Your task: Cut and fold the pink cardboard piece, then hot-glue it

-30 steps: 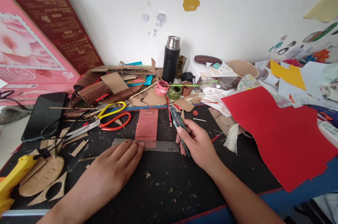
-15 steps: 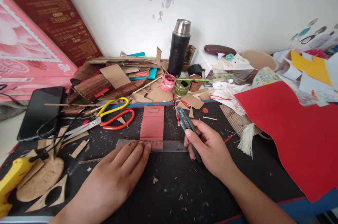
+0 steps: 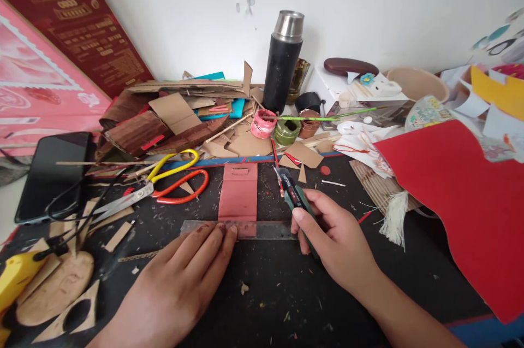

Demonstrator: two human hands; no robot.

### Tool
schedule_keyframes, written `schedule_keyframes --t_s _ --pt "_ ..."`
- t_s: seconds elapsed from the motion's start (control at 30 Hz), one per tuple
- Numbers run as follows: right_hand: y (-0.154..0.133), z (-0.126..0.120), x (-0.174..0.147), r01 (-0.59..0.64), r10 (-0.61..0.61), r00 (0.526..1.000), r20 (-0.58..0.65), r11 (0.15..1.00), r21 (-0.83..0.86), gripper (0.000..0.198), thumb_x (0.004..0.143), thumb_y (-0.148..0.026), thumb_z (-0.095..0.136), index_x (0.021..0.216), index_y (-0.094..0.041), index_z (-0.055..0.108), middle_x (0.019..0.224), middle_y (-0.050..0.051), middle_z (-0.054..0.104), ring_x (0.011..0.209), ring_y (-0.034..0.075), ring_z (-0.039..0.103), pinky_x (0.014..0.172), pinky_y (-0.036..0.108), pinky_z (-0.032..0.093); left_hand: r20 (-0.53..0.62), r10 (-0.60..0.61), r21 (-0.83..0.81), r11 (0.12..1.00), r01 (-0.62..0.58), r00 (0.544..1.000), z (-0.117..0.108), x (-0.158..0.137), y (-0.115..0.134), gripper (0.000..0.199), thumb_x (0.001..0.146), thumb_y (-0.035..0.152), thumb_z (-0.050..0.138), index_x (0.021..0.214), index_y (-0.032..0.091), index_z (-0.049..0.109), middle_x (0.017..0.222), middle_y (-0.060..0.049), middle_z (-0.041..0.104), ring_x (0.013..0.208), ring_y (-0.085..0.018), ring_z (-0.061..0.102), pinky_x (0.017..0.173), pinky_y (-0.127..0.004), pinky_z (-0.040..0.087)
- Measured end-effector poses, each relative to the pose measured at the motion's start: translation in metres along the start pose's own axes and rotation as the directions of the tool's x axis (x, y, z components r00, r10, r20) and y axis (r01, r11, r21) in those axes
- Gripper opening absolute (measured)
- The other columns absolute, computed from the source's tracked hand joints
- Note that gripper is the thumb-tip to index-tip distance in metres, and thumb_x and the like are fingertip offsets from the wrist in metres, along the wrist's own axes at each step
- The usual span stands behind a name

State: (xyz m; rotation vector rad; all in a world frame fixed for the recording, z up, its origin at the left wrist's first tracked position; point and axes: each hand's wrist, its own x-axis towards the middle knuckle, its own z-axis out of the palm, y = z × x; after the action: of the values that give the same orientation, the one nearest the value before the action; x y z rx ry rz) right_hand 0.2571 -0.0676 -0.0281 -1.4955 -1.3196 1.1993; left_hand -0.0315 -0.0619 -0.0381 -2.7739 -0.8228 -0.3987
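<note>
My left hand (image 3: 176, 277) lies with outstretched fingers on a clear plastic ruler (image 3: 270, 230), its fingertips pressing it down. Beneath the ruler runs the lower part of a reddish-brown cardboard piece (image 3: 238, 198), which has a small strip near its top. My right hand (image 3: 333, 236) is closed round a dark green utility knife (image 3: 291, 189), tilted with its tip pointing up and away from me. The hand is at the ruler's right end; whether they touch I cannot tell.
Scissors (image 3: 174, 195) with yellow and red handles lie left of the cardboard. A phone (image 3: 55, 173) and a yellow glue gun (image 3: 18, 277) are farther left. Behind stand a black thermos (image 3: 282, 69), paint jars (image 3: 287, 131) and cardboard scraps (image 3: 174, 113). Red sheet (image 3: 458, 195) covers the right side.
The camera view has shifted slightly, so the background sits differently. My left hand stays on the ruler, and the knife remains in my right hand, still raised in nearly the same pose.
</note>
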Motion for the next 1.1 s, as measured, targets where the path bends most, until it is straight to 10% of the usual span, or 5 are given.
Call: schedule_keyframes --t_s 0.57,1.1 --pt "-0.003 -0.001 -0.006 0.124 -0.123 0.992 0.021 0.973 -0.192 0.03 0.105 -0.041 0.058 0.128 -0.026 0.069 0.075 0.001 0.069 0.051 0.014 0.061 0.038 0.022 0.041 0.042 -0.091 -0.043 0.995 0.093 0.995 0.011 -0.013 0.008 0.061 0.1 0.008 0.033 0.161 0.014 0.041 0.138 -0.012 0.07 0.131 -0.028 0.061 0.106 -0.043 0.05" --pt "-0.005 -0.002 -0.005 0.157 -0.146 0.987 0.062 0.951 -0.265 0.03 0.106 -0.039 0.056 0.13 -0.026 0.068 0.075 -0.001 0.071 0.061 0.016 0.069 0.063 0.028 0.059 0.047 -0.114 -0.093 0.989 0.118 0.992 0.008 -0.011 0.009 0.055 0.102 0.008 0.03 0.153 0.014 0.049 0.141 -0.008 0.068 0.134 -0.027 0.055 0.112 -0.042 0.039"
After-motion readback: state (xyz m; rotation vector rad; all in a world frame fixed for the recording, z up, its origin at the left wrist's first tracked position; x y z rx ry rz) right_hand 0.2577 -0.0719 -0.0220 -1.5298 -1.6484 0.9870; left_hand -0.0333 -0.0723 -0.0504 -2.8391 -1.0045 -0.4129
